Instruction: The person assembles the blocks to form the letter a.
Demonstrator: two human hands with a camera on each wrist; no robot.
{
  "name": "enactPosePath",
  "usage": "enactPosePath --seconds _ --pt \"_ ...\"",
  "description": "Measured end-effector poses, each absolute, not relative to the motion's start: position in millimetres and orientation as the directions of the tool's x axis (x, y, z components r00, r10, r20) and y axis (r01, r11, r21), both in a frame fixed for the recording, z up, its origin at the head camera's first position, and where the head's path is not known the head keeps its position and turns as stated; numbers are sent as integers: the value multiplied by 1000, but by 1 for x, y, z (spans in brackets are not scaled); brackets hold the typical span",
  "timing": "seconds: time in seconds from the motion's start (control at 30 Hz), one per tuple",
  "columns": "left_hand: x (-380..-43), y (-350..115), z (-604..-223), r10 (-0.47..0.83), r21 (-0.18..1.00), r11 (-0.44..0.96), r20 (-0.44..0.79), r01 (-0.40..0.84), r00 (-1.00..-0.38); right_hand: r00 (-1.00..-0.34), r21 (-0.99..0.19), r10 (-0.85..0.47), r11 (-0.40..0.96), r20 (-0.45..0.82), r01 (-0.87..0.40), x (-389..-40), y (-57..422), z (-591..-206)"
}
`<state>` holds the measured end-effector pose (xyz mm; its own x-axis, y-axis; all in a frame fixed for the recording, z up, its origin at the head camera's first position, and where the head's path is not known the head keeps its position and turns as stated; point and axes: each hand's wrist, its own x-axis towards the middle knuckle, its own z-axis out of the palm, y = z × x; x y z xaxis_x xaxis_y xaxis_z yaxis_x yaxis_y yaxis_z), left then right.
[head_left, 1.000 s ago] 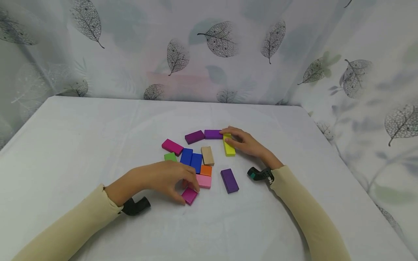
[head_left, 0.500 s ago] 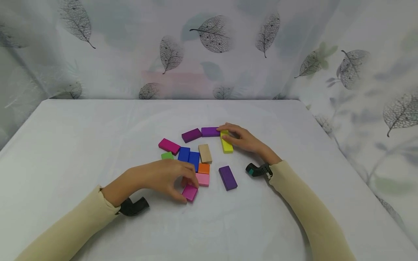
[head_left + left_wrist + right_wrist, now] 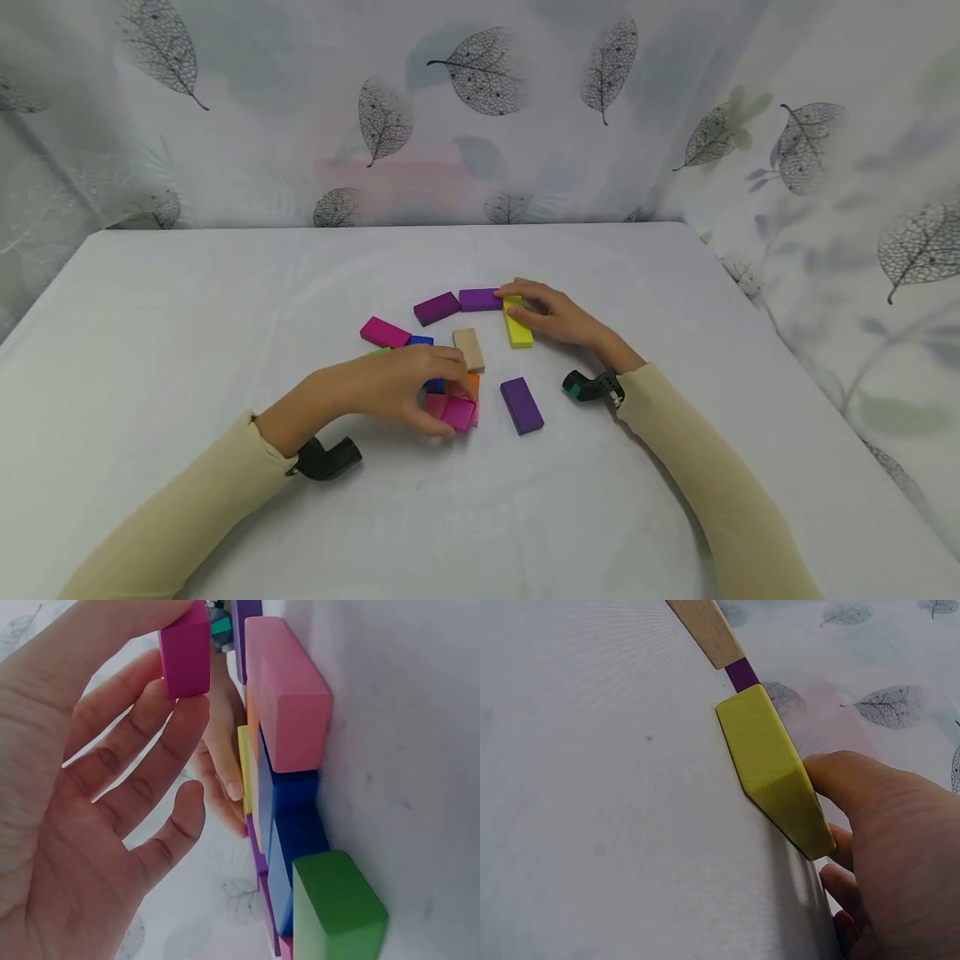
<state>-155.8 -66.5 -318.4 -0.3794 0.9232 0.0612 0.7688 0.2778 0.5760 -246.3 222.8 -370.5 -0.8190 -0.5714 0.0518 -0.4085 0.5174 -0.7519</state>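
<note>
My left hand (image 3: 390, 379) pinches a magenta block (image 3: 458, 412) between thumb and fingers. In the left wrist view this block (image 3: 186, 652) hangs clear of the row, beside the pink block (image 3: 289, 697). Past the pink one run an orange block (image 3: 474, 383), two blue blocks (image 3: 298, 836) and a green block (image 3: 337, 892), partly hidden by the left hand in the head view. My right hand (image 3: 558, 317) holds a yellow block (image 3: 519, 329) lying on the table, thumb on it and index finger at its far end, touching a purple block (image 3: 478, 300).
A plain wooden block (image 3: 468, 350) lies inside the curve of blocks. Dark plum (image 3: 437, 309) and crimson (image 3: 386, 332) blocks continue the arc leftward. A separate purple block (image 3: 522, 406) lies right of centre on the white table (image 3: 675, 283). A leaf-patterned curtain (image 3: 270, 108) hangs behind.
My left hand has lifted the magenta block and carried it right and away from me, over toward the pink block. The right hand stays at the yellow block. The head view tilts slightly.
</note>
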Motion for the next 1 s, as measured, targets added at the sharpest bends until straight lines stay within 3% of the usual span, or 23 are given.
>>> enactPosePath --seconds 0.23,0.6,0.9,1.0 --pt "-165 -56 -315 918 604 256 92 755 -385 -821 -754 -570 529 24 -389 -227 211 -343" --pt "-183 -38 -318 877 604 258 180 754 -445 -831 -759 -556 534 16 -373 -252 223 -378" --pt "-191 -15 -327 791 568 389 198 725 -579 -815 -752 -579 521 36 -403 -248 225 -376" --pt "-192 -7 -329 782 564 421 171 711 -599 -812 -749 -581 515 52 -416 -248 226 -376"
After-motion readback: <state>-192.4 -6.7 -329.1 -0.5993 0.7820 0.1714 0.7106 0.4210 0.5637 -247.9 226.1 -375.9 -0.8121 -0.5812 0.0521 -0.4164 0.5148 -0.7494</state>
